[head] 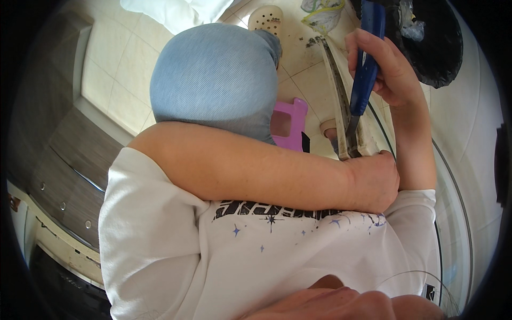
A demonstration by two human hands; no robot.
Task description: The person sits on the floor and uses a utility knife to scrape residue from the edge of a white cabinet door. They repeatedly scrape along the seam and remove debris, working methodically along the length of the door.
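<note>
My right hand point(384, 66) grips the blue handle of a utility knife point(365, 80). Its metal blade points down into the channel of a long, pale rail point(334, 76) with dark grime along its inside. My left arm crosses in front of my body, and my left hand point(374, 182) is closed around the rail's near end, its fingers mostly hidden. The rail slants away from me towards the floor, where dark crumbs of dirt point(314, 41) lie by its far end.
My bent knee in jeans point(216, 80) fills the middle left. A pink plastic stool point(296, 124) stands beyond my left forearm. Curved glass point(452, 168) runs along the right. A black plastic bag point(436, 52) and a mesh bag point(326, 16) lie at the top right, grey cabinets point(80, 160) at the left.
</note>
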